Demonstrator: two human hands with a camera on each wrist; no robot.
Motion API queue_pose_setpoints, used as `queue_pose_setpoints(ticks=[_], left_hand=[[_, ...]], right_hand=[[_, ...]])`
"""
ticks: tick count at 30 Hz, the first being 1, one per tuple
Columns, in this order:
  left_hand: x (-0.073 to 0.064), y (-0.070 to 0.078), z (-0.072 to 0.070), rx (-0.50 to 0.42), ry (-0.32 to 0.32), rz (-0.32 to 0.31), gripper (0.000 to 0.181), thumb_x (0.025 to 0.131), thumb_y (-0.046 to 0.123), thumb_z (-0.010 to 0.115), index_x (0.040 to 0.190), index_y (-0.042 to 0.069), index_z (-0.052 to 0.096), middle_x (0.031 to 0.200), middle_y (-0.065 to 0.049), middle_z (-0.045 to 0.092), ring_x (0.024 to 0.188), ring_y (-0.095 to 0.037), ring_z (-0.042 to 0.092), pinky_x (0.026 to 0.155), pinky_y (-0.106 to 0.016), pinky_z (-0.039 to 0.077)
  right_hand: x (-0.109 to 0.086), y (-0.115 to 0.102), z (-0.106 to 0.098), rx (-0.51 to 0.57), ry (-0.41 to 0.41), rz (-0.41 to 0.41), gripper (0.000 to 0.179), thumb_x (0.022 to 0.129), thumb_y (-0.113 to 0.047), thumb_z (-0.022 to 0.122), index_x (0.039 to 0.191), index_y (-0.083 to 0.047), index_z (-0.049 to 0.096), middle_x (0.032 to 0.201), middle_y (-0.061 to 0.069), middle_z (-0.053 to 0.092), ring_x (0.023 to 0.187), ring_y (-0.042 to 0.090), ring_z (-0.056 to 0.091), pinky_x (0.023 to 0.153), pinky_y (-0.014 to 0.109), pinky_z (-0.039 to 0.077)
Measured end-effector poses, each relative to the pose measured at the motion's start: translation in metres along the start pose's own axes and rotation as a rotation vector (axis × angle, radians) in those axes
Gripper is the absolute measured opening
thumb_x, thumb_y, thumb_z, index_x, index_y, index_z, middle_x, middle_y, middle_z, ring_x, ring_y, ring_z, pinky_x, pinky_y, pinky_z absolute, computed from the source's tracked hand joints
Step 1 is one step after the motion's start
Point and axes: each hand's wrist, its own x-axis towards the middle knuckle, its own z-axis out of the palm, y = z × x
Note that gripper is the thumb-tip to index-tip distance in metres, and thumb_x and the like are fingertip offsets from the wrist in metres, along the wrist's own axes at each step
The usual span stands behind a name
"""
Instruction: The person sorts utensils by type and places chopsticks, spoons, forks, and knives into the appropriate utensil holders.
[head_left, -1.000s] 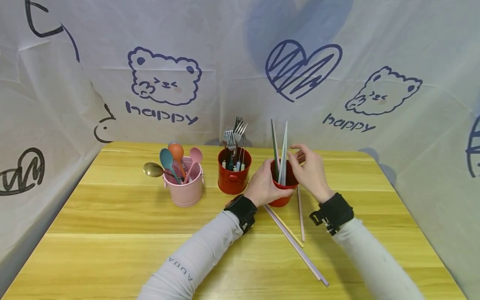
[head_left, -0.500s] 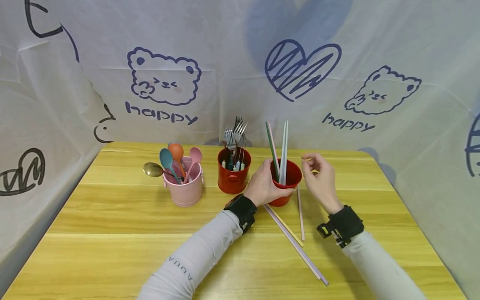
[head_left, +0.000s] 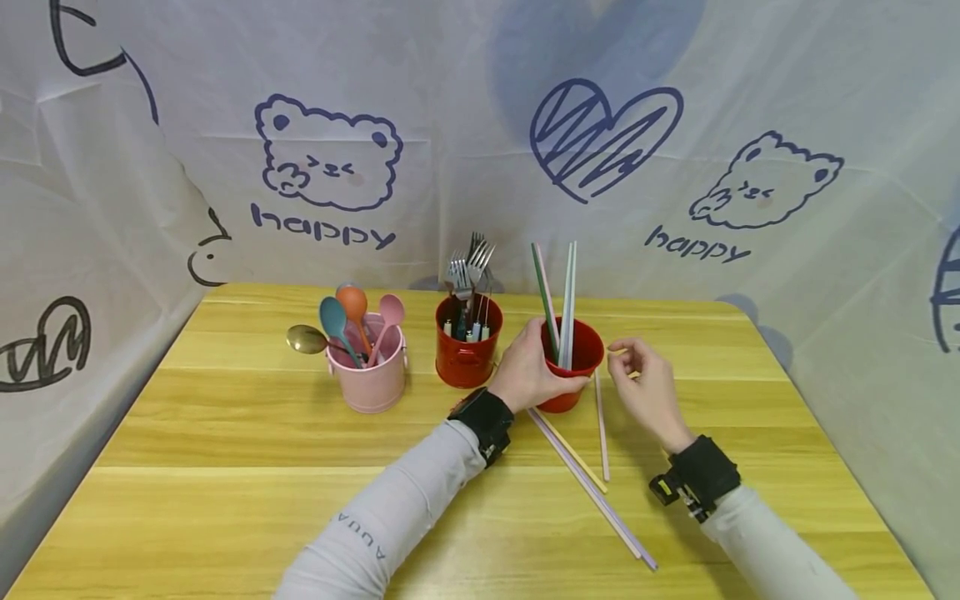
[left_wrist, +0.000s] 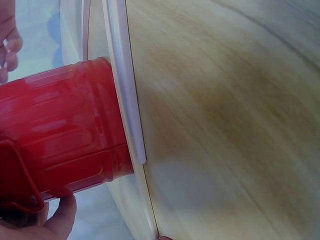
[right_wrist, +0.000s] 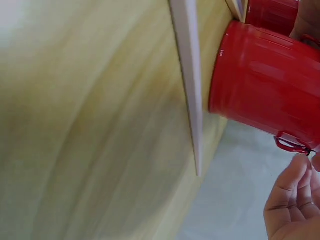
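Observation:
My left hand grips the side of a small red bucket, its thumb across the front. Inside the bucket stand a green chopstick, a pink one beside it and pale grey chopsticks. To the right of the rim, my right hand hangs with loosely bent fingers and nothing visible in them. In the right wrist view its fingertips appear close to the bucket's handle lug; whether they touch cannot be told. A pink chopstick lies between that hand and the bucket.
On the table in front of the bucket lie a yellow chopstick and pink and purple chopsticks. A second red bucket with forks stands left of it. Farther left is a pink bucket of spoons. A printed cloth hangs behind.
My right hand has drawn back from the bucket's rim, to the right and toward me. The chopsticks inside have spread apart and settled. My left hand stays on the bucket.

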Motion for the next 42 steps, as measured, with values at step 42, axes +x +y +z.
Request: queue_pose_setpoints(ticks=[42], left_hand=[[0.001, -0.003, 0.002, 0.012, 0.002, 0.014, 0.088, 0.076, 0.036, 0.088, 0.143, 0.008, 0.038, 0.137, -0.010, 0.057, 0.121, -0.025, 0.061, 0.107, -0.037, 0.053]], right_hand=[[0.011, 0.008, 0.003, -0.333, -0.399, 0.252, 0.036, 0.086, -0.018, 0.073, 0.106, 0.009, 0.062, 0.078, 0.014, 0.068, 0.062, 0.016, 0.058, 0.053, 0.024, 0.044]])
